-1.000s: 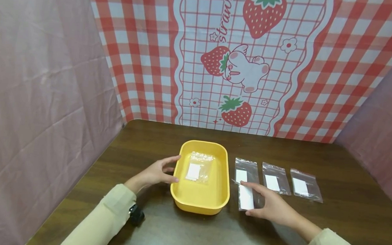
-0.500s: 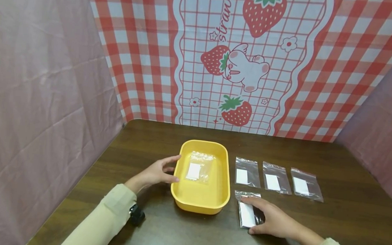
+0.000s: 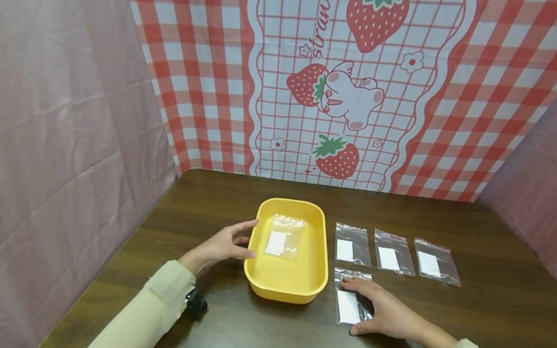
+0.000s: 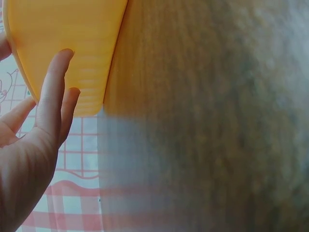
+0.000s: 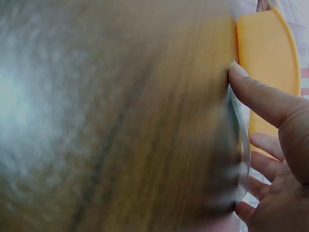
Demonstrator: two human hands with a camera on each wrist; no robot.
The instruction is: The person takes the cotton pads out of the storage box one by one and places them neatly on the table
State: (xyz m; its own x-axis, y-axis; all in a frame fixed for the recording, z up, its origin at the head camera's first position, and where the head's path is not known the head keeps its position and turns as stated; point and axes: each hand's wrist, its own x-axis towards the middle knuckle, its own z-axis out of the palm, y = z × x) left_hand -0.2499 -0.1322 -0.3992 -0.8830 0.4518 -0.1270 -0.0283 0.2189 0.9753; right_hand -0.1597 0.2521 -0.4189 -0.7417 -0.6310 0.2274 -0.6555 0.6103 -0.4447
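My left hand point(image 3: 222, 246) rests at the left side of a yellow plastic bin point(image 3: 287, 292), thumb and fingertips at its rim. In the left wrist view its fingers point(image 4: 53, 94) lie against the bin's outer wall. Inside the bin is a clear zip bag point(image 3: 292, 241) with a white insert. Right of the bin, my right hand point(image 3: 384, 311) spreads over another zip bag point(image 3: 349, 307) lying on the table. The fingertips touch its upper part and the thumb is at its lower right corner. That bag's right part is hidden under the hand.
Behind the right hand, three zip bags with white inserts lie in a row: a left one point(image 3: 345, 250), a middle one point(image 3: 388, 259) and a right one point(image 3: 429, 264). They lie on a dark wooden table point(image 3: 204, 197). A strawberry-print checked cloth point(image 3: 212, 90) hangs behind.
The right hand has brought its zip bag toward the person and laid it flat below the row's left bag. Its fingers have loosened. The left hand and bin have stayed put.
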